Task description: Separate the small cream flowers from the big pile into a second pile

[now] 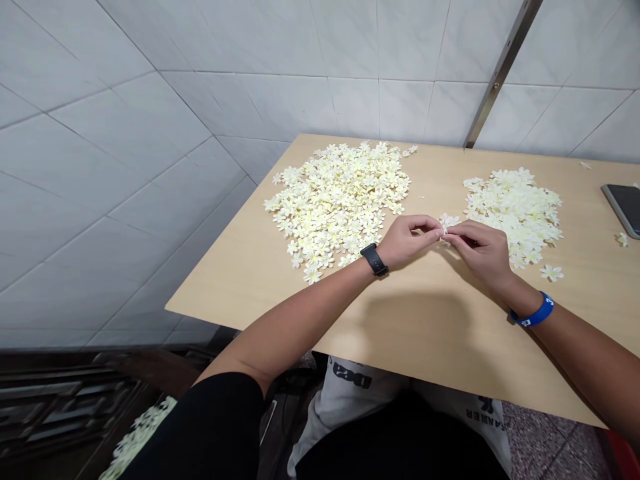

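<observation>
Cream-white artificial blossom (449, 222), single, held just above the desk between the left hand (407, 241) and the right hand (480, 253); each grip is closed in a small pinch, the two meeting at the blossom with the fingers curled around its base. Judged from this hold, such a pinch goes best with the fingertips kept close together and the petals left free, so that they do not crease. Left wrist: black watch (374, 259). Right wrist: blue wristband (534, 311) with white marking, too small to read. Beside the left hand, a larger heap of blossoms (336, 203) lies on the pale wood-finish desk (425, 333); beside the right hand, a smaller heap of blossoms (515, 213), with one loose blossom (551, 273) at its near edge. Further right, a second loose blossom (622, 239) lies near a dark phone (625, 210), which the frame edge cuts off. White tiled wall (125, 167) and a metal strip (503, 73) stand behind the desk. Lower left, more blossoms (137, 437) lie below desk level, partly hidden by the left arm and cut off by the frame. Hidden: how the fingers sit under the blossom, and whether anything else is held there.
</observation>
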The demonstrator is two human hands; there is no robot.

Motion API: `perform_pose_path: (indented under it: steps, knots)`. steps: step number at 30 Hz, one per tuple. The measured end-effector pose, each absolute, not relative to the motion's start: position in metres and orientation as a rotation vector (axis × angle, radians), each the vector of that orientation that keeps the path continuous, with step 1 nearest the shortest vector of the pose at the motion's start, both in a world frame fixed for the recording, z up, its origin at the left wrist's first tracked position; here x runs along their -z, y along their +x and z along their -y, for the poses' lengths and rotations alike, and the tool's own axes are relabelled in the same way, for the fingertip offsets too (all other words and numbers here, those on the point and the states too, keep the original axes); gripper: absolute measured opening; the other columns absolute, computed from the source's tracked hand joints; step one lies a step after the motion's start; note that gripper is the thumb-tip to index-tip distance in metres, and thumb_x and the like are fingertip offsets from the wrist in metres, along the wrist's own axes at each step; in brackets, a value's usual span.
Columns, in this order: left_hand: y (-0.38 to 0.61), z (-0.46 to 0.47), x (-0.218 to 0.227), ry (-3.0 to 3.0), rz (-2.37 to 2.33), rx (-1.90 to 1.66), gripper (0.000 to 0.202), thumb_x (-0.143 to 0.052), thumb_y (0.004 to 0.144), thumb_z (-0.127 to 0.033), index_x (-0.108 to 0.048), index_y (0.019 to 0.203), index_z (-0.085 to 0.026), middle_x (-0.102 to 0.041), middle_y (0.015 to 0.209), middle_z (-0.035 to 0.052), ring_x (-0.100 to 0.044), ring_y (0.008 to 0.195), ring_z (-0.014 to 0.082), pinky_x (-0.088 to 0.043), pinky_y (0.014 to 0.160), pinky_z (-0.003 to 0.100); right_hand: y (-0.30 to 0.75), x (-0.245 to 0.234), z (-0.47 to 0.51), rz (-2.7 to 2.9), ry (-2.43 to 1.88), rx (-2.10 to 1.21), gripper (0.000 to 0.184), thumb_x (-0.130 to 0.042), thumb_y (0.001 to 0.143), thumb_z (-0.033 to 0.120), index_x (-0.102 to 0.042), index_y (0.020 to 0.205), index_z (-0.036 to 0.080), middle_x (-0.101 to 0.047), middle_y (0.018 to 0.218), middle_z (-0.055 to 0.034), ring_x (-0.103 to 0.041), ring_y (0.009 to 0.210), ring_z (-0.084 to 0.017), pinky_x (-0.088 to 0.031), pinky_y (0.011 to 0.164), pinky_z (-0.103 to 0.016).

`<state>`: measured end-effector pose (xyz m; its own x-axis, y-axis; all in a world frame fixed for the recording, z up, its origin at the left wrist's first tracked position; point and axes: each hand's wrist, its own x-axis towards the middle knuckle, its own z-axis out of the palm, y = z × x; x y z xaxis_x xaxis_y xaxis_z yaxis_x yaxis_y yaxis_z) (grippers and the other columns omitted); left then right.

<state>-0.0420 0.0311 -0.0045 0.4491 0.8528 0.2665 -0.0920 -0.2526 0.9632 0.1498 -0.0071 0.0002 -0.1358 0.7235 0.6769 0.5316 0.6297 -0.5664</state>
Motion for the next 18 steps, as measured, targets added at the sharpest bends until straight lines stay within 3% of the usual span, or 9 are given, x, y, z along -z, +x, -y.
perform_pose_path:
  steps: [5, 18]
  knots:
    - [-0.0428, -0.0313, 0.0037, 1.573, -0.684, -1.033, 0.042, -0.078, 0.082, -0.054, -0.074, 0.085, -0.012, -0.073, 0.088, 0.0081, -0.061, 0.078, 0.0130, -0.049, 0.073, 0.027, 0.1505, -0.0002, 0.0066, 1.819, -0.983, -0.236, 0.016, -0.071, 0.095, 0.030, -0.082, 0.084, 0.026, -0.082, 0.082, -0.0050, -0.074, 0.073, -0.022, -0.059, 0.069, -0.037]
    - [-0.0409, -0.0289, 0.0046, 1.582, -0.711, -1.038, 0.031, -0.074, 0.084, -0.043, -0.074, 0.085, -0.012, -0.074, 0.089, 0.0086, -0.058, 0.074, 0.0110, -0.046, 0.066, 0.023, 0.1522, -0.0015, 0.0081, 1.837, -0.912, -0.225, 0.015, -0.071, 0.094, 0.021, -0.081, 0.084, 0.026, -0.080, 0.079, -0.0042, -0.072, 0.069, -0.021, -0.057, 0.064, -0.035]
